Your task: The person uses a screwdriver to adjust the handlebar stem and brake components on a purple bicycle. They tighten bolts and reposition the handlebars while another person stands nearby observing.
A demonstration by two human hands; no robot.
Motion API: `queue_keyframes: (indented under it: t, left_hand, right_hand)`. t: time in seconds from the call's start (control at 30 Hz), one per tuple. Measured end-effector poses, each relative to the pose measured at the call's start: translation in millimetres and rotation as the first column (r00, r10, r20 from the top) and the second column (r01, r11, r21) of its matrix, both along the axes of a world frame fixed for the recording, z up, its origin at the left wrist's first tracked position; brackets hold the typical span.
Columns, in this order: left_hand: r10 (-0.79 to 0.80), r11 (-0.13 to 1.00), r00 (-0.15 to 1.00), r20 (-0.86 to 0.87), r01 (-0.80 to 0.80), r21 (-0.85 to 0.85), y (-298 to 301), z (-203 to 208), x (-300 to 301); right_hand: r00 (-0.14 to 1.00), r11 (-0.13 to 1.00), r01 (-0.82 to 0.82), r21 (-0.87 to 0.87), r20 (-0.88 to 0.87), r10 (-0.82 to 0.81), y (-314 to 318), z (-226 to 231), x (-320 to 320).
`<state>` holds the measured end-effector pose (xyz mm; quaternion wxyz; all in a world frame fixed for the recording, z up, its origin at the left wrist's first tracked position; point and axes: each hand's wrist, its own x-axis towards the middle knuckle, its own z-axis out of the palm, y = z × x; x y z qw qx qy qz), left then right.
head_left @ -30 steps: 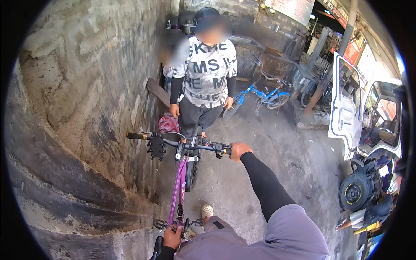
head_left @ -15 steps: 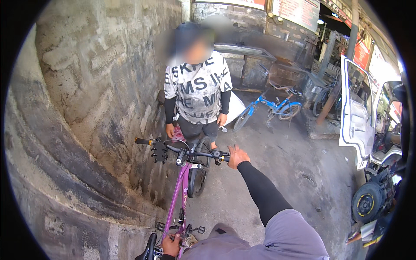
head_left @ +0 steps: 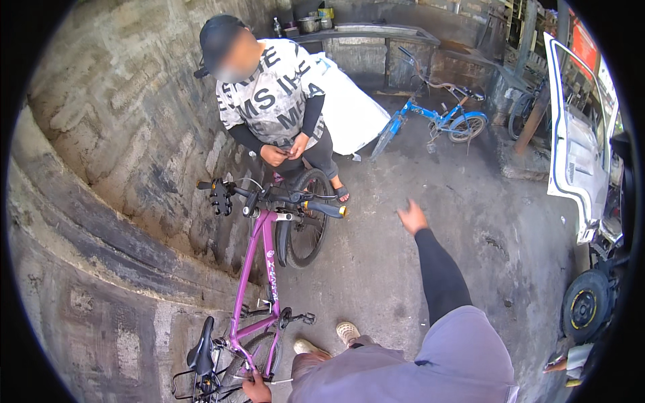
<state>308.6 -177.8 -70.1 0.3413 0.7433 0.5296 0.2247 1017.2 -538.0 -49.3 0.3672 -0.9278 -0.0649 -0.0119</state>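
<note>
A purple bicycle (head_left: 245,279) with a black saddle (head_left: 201,349) stands upright along the wall on my left, its front wheel (head_left: 308,225) pointing away from me. Low down, my left hand (head_left: 257,388) is closed at the rear part of its frame, partly cut off by the lower picture edge. My right hand (head_left: 413,217) is held out over the floor, right of the handlebar grip (head_left: 326,209) and apart from it. Its fingers are stretched and nothing shows in them. A black phone-holder-like clamp (head_left: 220,197) sits on the bar's left side.
Beyond the front wheel a person (head_left: 269,101) bends forward, hands together at the waist. A large white sheet or panel (head_left: 353,111) stands behind them. Farther back is a blue bicycle (head_left: 430,115). On the right are a white vehicle door (head_left: 579,141) and a wheel (head_left: 586,305).
My right hand has left the handlebar grip and moved right. My left hand has shifted slightly down along the bicycle. The person has leaned left and brought both hands together.
</note>
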Motion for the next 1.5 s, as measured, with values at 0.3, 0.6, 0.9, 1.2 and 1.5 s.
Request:
queue_keyframes:
  t: [0.3,0.6,0.9,1.2,1.5]
  left_hand:
    - [-0.111,0.925,0.88,-0.461,-0.078,-0.373,-108.9,32.6,-87.9]
    - [-0.247,0.817,0.917,-0.313,0.024,-0.576,-220.8,-88.5,-159.9]
    - [-0.357,0.698,0.816,-0.454,-0.09,-0.711,-455.5,-106.1,-327.5]
    - [-0.245,0.678,0.782,-0.573,-0.284,-0.678,-701.9,-113.4,-366.6]
    - [0.532,0.39,0.769,-0.354,-0.594,-0.704,-685.4,-104.9,-281.9]
  right_hand:
    - [0.313,0.489,-0.847,-0.208,-0.939,0.143,-303.3,-250.2,-399.3]
    - [0.513,0.321,-0.852,-0.415,-0.784,0.348,-383.8,-188.1,-407.8]
    - [0.849,0.779,-0.382,-0.496,-0.522,0.084,-310.4,-89.8,-297.0]
    - [0.145,0.055,-0.986,-0.16,-0.632,0.761,-242.6,-154.7,-377.6]
    - [0.074,-0.088,-0.969,-0.232,-0.607,0.791,-190.6,-127.5,-371.4]
